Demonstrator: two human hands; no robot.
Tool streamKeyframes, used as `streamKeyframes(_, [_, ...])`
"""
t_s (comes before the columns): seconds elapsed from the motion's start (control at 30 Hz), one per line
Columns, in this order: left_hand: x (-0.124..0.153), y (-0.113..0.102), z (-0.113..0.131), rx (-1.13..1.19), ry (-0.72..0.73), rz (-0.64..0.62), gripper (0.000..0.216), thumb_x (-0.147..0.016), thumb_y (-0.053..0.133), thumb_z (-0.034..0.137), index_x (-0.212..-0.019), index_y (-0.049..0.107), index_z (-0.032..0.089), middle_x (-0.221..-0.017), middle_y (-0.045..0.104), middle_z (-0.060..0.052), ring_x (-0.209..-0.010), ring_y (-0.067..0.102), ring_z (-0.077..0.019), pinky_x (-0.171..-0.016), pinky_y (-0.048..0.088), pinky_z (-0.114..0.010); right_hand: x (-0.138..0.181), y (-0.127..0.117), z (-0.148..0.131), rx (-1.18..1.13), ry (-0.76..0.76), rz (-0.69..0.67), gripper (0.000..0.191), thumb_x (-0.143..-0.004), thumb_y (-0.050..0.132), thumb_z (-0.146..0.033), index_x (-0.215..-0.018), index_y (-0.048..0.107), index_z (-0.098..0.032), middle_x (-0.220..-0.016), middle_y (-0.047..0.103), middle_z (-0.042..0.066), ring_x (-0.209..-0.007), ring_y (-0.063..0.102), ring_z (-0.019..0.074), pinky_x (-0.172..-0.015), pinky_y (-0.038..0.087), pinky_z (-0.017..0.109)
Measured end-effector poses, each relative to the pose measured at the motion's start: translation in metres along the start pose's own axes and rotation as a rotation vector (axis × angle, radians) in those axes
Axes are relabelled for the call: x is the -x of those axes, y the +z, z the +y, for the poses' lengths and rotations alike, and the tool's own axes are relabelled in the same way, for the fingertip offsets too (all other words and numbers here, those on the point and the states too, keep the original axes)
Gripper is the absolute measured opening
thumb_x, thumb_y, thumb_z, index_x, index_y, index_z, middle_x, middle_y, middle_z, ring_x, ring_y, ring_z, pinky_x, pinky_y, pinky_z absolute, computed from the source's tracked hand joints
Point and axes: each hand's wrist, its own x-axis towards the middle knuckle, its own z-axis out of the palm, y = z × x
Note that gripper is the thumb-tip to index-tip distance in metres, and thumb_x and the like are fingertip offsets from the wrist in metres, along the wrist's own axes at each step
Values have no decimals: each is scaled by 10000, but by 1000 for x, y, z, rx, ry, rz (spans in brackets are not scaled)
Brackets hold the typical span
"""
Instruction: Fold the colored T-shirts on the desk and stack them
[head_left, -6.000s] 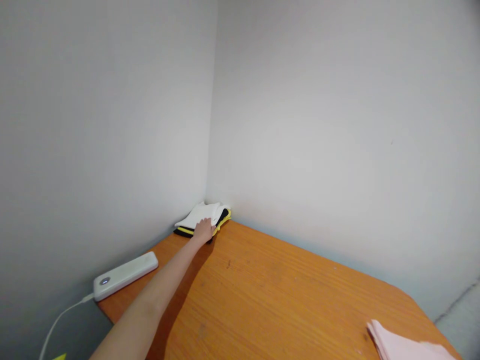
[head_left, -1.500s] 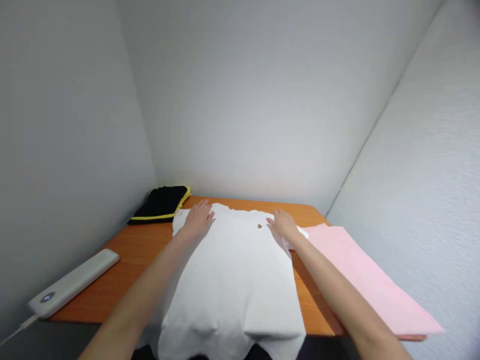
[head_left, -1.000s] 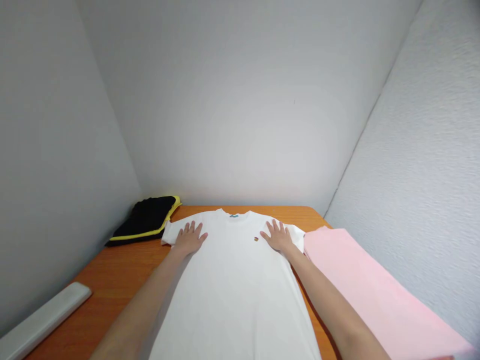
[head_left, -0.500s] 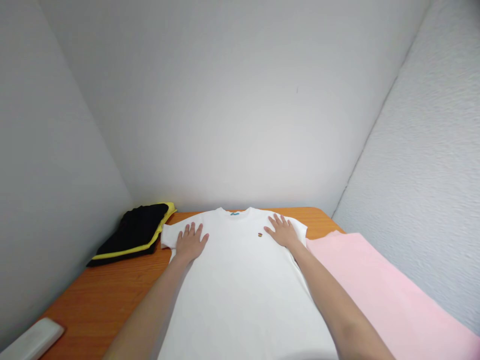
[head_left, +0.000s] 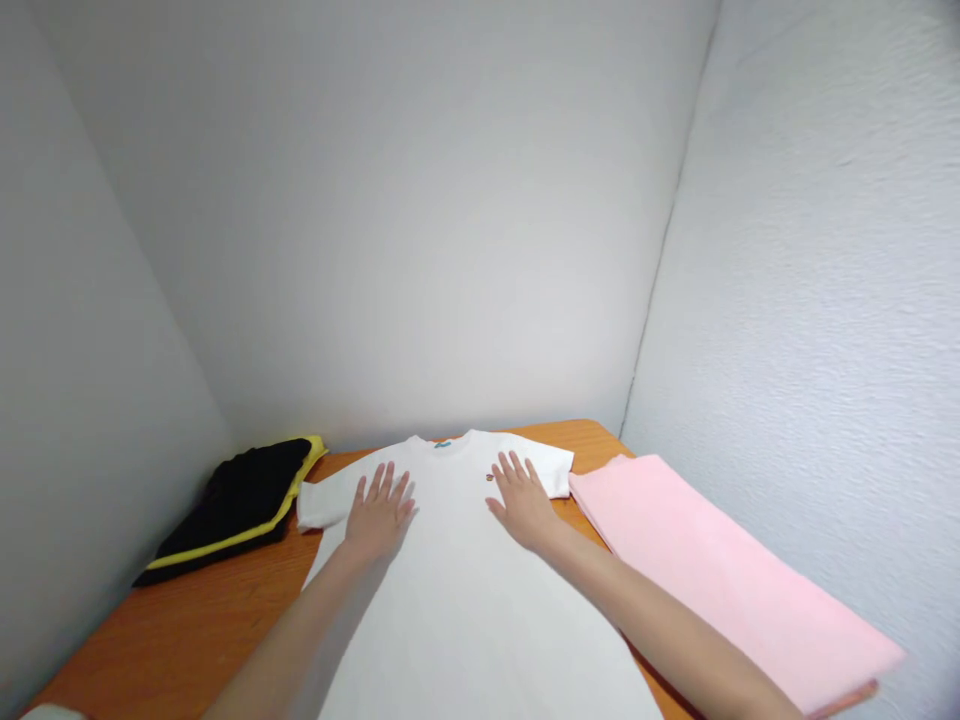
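Note:
A white short-sleeved T-shirt point(head_left: 465, 600) lies spread out on the wooden table, collar toward the far wall. It has a small brown emblem on the chest and a blue-green label in the neck. My left hand point(head_left: 379, 515) is over the upper left chest near the sleeve, palm down, fingers spread; a shadow beside it leaves unclear whether it touches the cloth. On the other side, my right hand point(head_left: 521, 505) is flat over the chest just beside the emblem, fingers apart. Neither hand grips anything.
Folded black and yellow garments point(head_left: 247, 500) are stacked at the left on the wooden table point(head_left: 217, 620). Folded pink cloth point(head_left: 720, 580) lies along the right side by the wall. A white object point(head_left: 52, 712) just shows at the bottom left. Walls close in the back and both sides.
The view has turned a little to the right. Both hands have slid slightly down the shirt, and the right hand has moved inward, closer to the emblem.

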Motion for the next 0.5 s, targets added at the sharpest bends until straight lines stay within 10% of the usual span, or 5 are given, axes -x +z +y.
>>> streamKeyframes(0.23, [75, -7, 12, 134, -7, -239, 593, -973, 218, 487, -1510, 243, 238, -1590, 135, -74, -1470, 92, -289, -1147, 107, -578, 132, -46, -20, -201, 49, -254, 823, -922, 268, -712, -1525, 217, -155, -1581, 60, 82, -1451, -20, 301, -1178, 35, 496])
streamKeyframes(0.5, [100, -13, 14, 109, -69, -275, 634, -959, 240, 523, -1516, 201, 224, -1590, 82, -67, -1469, 80, -279, -1156, 121, -563, 179, -50, -18, -265, 108, -258, 798, -932, 273, -697, -1532, 179, -181, -1579, 10, 45, -1450, -20, 297, -1187, 33, 488])
